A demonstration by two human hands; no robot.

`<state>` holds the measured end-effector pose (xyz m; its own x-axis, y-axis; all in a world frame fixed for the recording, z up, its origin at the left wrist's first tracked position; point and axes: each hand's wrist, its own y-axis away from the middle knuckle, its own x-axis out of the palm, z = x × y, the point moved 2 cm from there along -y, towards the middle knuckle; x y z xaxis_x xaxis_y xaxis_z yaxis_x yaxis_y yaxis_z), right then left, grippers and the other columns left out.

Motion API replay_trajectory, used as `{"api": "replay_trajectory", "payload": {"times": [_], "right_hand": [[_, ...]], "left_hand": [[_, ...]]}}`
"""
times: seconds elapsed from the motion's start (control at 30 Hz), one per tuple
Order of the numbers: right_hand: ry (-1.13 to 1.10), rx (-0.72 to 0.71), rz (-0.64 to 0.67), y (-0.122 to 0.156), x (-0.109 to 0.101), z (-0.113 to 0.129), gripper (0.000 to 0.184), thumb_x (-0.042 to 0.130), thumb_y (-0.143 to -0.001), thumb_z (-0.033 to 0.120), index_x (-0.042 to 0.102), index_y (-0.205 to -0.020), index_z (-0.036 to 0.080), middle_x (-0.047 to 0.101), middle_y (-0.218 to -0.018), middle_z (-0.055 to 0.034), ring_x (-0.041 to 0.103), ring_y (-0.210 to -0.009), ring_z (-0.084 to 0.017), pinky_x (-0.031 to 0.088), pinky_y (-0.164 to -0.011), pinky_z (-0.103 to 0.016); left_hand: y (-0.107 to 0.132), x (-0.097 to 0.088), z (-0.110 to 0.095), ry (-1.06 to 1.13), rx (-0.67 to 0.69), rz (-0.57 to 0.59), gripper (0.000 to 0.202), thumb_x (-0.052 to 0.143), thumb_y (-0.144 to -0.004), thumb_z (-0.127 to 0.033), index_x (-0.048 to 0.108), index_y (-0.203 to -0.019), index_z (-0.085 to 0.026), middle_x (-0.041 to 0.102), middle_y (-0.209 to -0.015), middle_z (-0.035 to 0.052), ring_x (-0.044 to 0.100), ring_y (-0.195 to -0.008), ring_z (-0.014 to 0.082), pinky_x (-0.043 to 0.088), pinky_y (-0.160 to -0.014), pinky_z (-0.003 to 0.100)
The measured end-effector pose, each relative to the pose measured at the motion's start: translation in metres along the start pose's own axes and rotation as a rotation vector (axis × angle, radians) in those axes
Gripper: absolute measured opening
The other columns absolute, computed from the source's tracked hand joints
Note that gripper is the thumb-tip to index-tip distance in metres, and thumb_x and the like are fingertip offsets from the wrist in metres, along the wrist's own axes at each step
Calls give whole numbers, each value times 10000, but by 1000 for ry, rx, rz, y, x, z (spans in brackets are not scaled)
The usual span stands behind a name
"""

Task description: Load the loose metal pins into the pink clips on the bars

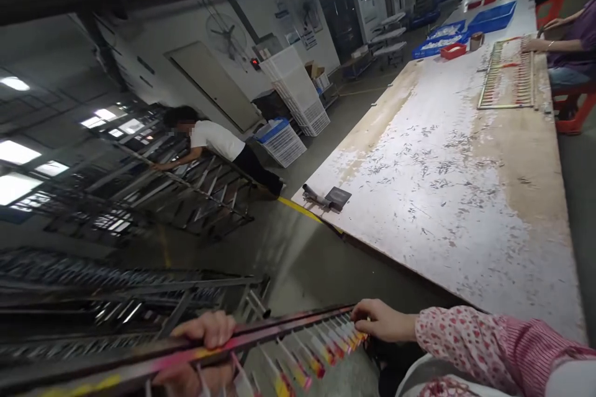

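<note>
I carry a long metal frame (139, 356) with paint-stained bars, and rows of slim painted pieces (316, 347) hang from clips along it. My left hand (205, 330) is wrapped over the top bar near the frame's middle. My right hand (379, 319), in a flowered sleeve, grips the frame's right end, fingers curled round the bar. The frame is tilted across the bottom of the view, above the concrete floor.
A long worn worktable (465, 198) strewn with small metal bits runs to the right, with a similar frame (507, 74), blue trays (488, 18) and seated people's arms at its far end. Stacked metal racks (139, 198) stand left, where a person in a white shirt (216, 139) leans. White crates (298, 99) sit by the wall.
</note>
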<state>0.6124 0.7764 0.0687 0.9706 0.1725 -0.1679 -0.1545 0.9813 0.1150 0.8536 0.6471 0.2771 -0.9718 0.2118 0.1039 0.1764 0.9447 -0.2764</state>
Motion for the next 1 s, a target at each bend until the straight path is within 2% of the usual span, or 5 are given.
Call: {"api": "replay_trajectory", "payload": {"times": [0.13, 0.3, 0.47, 0.8, 1.0], "right_hand": [[85, 19, -119, -62, 17, -5, 265, 548, -771, 213, 681, -989, 144, 674, -949, -79, 612, -852, -197, 465, -764, -277], [91, 60, -175, -137, 60, 9, 291, 580, -747, 209, 669, -1019, 157, 667, -976, -68, 599, -862, -187, 462, -758, -267], [-82, 125, -207, -174, 80, 5, 237, 590, -738, 236, 682, -946, 171, 659, -830, -16, 574, -743, -141, 433, -664, -227], [-572, 396, -637, -194, -7, -83, 243, 585, -728, 369, 592, -854, 162, 611, -711, -16, 539, -594, -111, 335, -517, -216], [-652, 377, -704, -247, -66, -56, 302, 594, -725, 435, 589, -833, 152, 605, -705, -16, 515, -581, -106, 336, -524, -228]], "left_hand": [[-66, -8, 1, 187, 188, 77, 560, 615, -595, -771, 490, -611, -226, 208, -445, -50, 190, -399, 103, 182, -373, 257], [-165, -22, 5, 335, 78, 464, 550, 632, -643, -731, 474, -678, -205, 240, -490, -65, 199, -418, 81, 204, -395, 248], [-254, -20, 34, 447, -71, 762, 517, 603, -730, -684, 458, -756, -188, 278, -548, -68, 218, -453, 66, 232, -429, 214], [-371, 59, 124, 371, -271, 971, 516, 501, -809, -687, 379, -750, -188, 249, -520, -112, 127, -428, 23, 124, -406, 162], [-428, 105, 163, 294, -436, 1062, 508, 394, -861, -682, 392, -764, -183, 296, -515, -108, 176, -411, 19, 116, -418, 191]]}}
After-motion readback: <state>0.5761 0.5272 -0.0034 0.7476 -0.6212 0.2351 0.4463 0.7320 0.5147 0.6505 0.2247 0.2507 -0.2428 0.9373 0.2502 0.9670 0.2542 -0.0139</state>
